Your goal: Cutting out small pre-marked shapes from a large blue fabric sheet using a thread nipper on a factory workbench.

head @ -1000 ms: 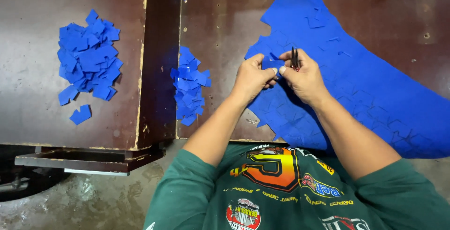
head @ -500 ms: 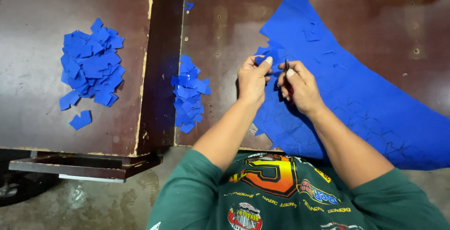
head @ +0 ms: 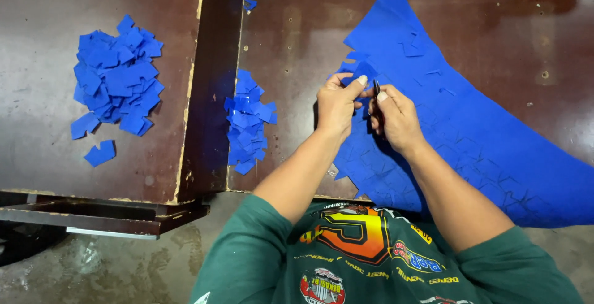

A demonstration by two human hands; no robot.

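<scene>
Sheet (head: 470,124) lies right on table (head: 291,38); small pile (head: 247,121) left; big pile (head: 117,81) farther left.

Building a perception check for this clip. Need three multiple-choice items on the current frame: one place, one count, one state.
1. Where does the smaller pile of blue cut pieces lie?
A. Left of the left hand, on the near table
B. On the big blue sheet
C. On the floor

2. How many separate piles of blue pieces show?
A. One
B. Two
C. Four

3. What is the right hand doing?
A. Resting flat and empty
B. Gripping a thin dark tool
C. Holding a cup

Key: 1 A, the pile sits on the brown table left of the left hand; 2 B, a larger pile lies on the other table; 3 B, a thin dark tool sticks up between its fingers, over the blue sheet.
</scene>
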